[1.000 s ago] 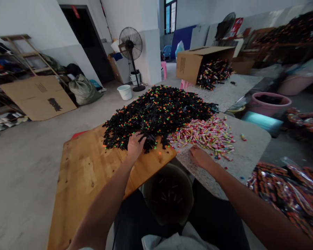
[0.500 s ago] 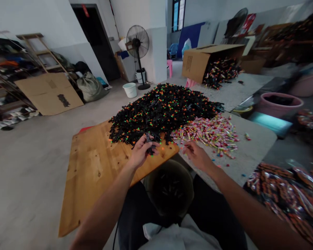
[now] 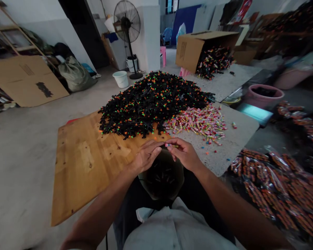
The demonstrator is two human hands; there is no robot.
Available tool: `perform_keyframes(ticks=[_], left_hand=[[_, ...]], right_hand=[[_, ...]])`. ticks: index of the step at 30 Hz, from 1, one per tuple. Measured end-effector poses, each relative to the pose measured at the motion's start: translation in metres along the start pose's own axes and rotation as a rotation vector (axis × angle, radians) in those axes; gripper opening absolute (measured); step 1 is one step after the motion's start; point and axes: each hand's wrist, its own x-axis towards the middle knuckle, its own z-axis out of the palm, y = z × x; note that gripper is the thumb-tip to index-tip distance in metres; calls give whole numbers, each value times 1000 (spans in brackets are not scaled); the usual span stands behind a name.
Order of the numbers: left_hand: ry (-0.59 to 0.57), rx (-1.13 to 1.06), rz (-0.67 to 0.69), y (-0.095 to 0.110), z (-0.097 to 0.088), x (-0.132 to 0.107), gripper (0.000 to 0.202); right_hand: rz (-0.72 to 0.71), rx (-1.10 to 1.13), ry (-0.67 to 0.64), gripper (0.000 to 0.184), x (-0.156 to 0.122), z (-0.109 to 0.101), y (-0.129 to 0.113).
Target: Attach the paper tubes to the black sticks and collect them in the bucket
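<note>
My left hand [image 3: 147,155] and my right hand [image 3: 183,152] meet above a bucket [image 3: 143,184] between my knees. Pinched in the right fingers is a small pink-and-yellow tube [image 3: 169,145], its end pointing at the left fingertips. The left fingers are closed round a black plastic toy piece, mostly hidden by the hand. Just beyond my hands rises a heap of black plastic toy pieces [image 3: 146,104] with orange and green tips. Right of it lies a pile of similar pink-and-yellow tubes [image 3: 198,121]. Dark pieces and pale tubes lie inside the bucket.
The heap rests on a wooden board [image 3: 78,166]; the tubes lie on a grey tabletop [image 3: 240,139]. A cardboard box [image 3: 189,53] on its side spills more pieces behind. Packed plastic bags [image 3: 276,184] lie at right. A fan [image 3: 126,24] and white bucket [image 3: 120,80] stand behind.
My left hand has drawn back from the heap with the black toy piece. My right hand has come left from the tube pile, now holding a tube, and the hands have met.
</note>
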Motion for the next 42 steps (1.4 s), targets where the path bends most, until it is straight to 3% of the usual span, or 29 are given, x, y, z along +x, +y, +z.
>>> perform_keyframes(ticks=[6, 13, 18, 24, 33, 42], left_hand=[[-31, 296, 102, -3, -5, -1, 38], [-36, 676, 304, -10, -5, 0, 43], [14, 821, 421, -14, -5, 2, 37], [-7, 894, 431, -18, -6, 2, 36], [-18, 891, 408, -13, -5, 0, 35], [-3, 888, 385, -5, 0, -4, 37]], right_hand=[[18, 22, -24, 37, -4, -6, 2], [138, 324, 9, 40, -3, -1, 9], [130, 246, 49, 38, -6, 1, 12], [74, 11, 116, 37, -8, 4, 13], [62, 178, 67, 35, -8, 4, 27], [-130, -119, 79, 28, -20, 3, 21]])
